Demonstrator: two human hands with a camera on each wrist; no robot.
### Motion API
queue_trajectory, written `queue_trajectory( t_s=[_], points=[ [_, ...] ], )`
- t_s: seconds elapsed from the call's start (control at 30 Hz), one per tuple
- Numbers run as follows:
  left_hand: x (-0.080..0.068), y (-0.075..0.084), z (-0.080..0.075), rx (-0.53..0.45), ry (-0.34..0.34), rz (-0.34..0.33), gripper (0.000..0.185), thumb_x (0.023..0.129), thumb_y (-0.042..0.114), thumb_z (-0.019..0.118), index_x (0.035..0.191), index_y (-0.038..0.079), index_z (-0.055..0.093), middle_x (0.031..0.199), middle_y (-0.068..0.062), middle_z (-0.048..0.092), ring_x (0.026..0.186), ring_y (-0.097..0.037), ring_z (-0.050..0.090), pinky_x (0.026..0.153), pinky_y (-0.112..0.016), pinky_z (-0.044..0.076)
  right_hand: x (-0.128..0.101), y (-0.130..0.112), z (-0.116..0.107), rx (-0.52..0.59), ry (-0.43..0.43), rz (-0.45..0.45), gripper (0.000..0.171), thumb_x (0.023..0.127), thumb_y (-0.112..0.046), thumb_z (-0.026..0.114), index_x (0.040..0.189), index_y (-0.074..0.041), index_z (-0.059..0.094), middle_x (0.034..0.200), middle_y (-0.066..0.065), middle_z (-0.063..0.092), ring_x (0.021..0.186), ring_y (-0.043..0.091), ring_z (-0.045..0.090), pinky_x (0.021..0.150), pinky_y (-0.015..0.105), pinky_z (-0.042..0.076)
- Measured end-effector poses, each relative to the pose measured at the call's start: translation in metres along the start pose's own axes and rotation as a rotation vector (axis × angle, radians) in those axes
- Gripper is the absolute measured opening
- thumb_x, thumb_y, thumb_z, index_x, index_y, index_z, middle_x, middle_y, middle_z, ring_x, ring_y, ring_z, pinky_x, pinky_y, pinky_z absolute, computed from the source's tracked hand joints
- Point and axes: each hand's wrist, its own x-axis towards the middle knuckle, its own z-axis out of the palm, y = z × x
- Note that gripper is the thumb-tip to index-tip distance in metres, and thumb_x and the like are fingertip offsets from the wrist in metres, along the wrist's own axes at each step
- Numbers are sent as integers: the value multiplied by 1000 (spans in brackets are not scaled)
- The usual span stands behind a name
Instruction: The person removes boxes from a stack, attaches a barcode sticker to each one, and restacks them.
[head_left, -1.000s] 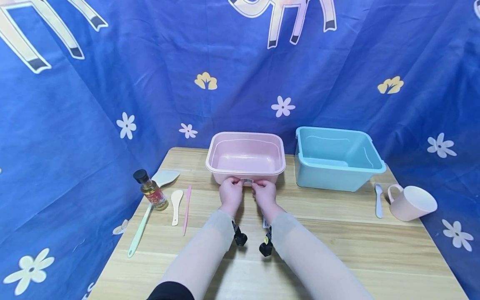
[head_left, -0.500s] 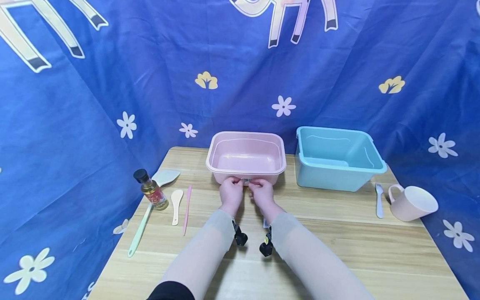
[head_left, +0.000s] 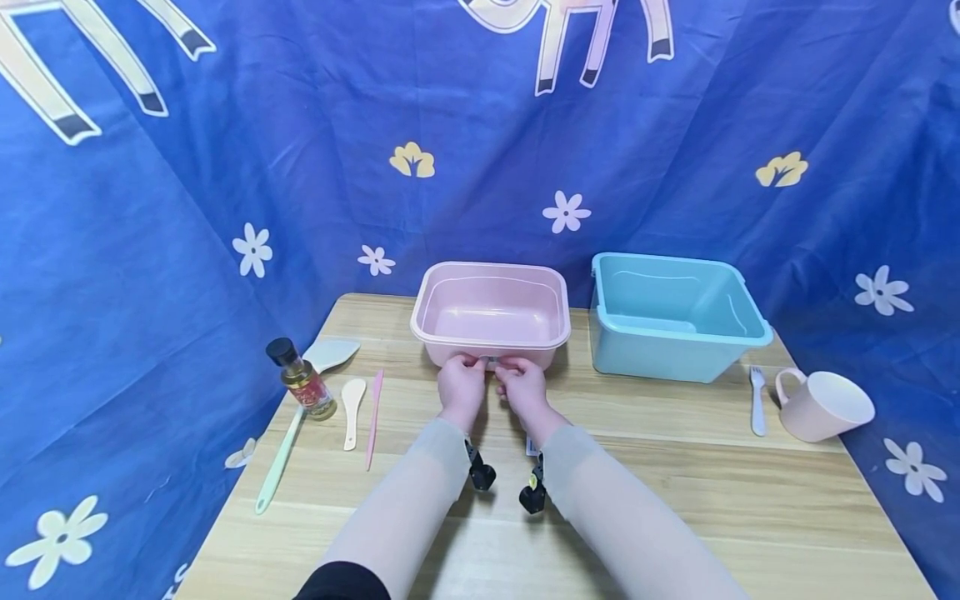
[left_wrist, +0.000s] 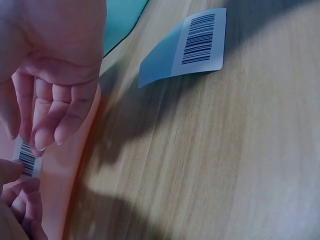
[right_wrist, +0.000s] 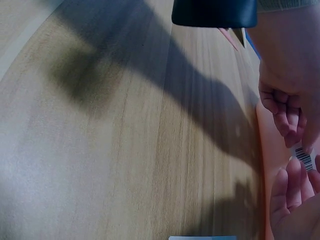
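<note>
A pink plastic basin (head_left: 491,325) stands at the back middle of the table. On its front wall is a white barcode sticker (left_wrist: 29,159), mostly covered by fingers. My left hand (head_left: 461,387) holds the sticker's left end between thumb and bent fingers. At the right end, my right hand (head_left: 523,387) does the same, its fingertips close to the left ones. How firmly each hand pinches or presses is hard to see. A loose blue-and-white barcode label (left_wrist: 200,40) lies on the table under my right wrist, one edge lifted.
Right of the basin stands a teal bin (head_left: 667,358), with a light blue fork (head_left: 758,402) and a pink mug (head_left: 825,408) beyond. At left are a dark-capped bottle (head_left: 309,387), a green-handled spatula (head_left: 281,467), a white spoon (head_left: 352,412) and a pink knife (head_left: 374,421).
My right hand has slid slightly left along the sticker, so less of it shows between the hands. My left hand has stayed in place, as have the basin and the other objects.
</note>
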Motion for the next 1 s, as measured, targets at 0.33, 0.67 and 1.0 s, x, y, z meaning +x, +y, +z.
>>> queue_trajectory(
  t_s=[0.33,0.67,1.0],
  points=[
    [0,1,-1,-7,1,-5,9,91,12,69,90,4,73,91,-10,71,90,-30,64,84,-44,48,-1,1,-1,20,-16,-31,24,92,1,64,116,2,65,93,22,68,56,17,58,53,29,53],
    [0,2,-5,-11,4,-27,10,91,15,68,92,6,70,91,-10,71,91,-31,64,87,-46,47,2,1,-1,0,-26,24,28,94,-2,64,122,1,64,107,29,65,61,18,60,61,34,56],
    [-3,-7,2,-175,-15,54,12,86,-3,64,93,-1,73,78,-5,65,77,-22,58,73,-34,47,-1,-1,-3,-4,-54,13,34,92,5,61,125,0,62,101,25,66,57,17,56,60,33,54]
  ],
)
